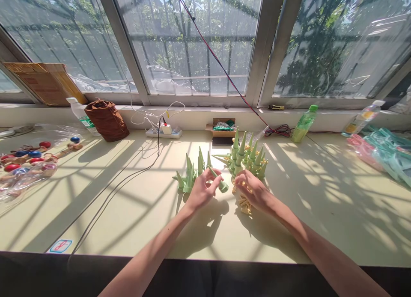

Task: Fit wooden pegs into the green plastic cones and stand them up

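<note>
- Left hand (203,189) pinches a green cone (223,186), other cones (190,179) at its 10 o'clock
- Right hand (252,186): can't tell its grip, tan bits (245,207) at its 7 o'clock

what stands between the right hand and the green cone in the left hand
Nothing visible blocks the gap between the right hand and the green cone in the left hand. Yellow pieces show close below the right hand; the standing green cones are farther back.

Forearms (157,244) angled inward, left hand (203,190) in a pinch, right hand (252,188) curled downward
</note>
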`<control>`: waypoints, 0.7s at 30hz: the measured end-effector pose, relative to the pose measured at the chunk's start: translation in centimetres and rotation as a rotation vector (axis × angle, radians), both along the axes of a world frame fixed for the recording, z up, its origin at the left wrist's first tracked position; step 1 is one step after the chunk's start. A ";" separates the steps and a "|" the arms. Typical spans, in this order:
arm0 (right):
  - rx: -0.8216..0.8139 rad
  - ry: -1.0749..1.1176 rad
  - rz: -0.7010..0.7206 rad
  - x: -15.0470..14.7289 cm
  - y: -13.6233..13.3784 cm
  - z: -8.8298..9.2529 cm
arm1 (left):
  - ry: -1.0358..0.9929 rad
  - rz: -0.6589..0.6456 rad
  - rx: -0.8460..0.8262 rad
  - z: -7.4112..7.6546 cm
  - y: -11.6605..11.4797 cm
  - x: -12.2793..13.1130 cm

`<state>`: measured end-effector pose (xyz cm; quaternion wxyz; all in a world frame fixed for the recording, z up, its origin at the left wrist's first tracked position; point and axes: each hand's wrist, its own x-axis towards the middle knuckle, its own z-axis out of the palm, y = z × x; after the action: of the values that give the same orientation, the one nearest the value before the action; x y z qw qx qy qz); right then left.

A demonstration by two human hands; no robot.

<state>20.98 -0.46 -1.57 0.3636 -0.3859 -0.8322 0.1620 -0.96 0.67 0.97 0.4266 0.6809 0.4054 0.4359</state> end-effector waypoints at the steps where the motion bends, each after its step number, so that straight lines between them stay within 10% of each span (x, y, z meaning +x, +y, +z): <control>1: -0.019 0.005 0.004 0.0 0.0 0.0 | 0.016 0.000 0.007 0.0 0.0 0.0; 21: -0.010 0.000 -0.014 -0.4 -0.3 0.2 | 0.048 0.028 0.046 -0.7 0.1 -0.3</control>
<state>20.53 -0.81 -1.34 0.3626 -0.3934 -0.8288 0.1638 -1.21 0.72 0.26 0.3949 0.6950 0.4148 0.4347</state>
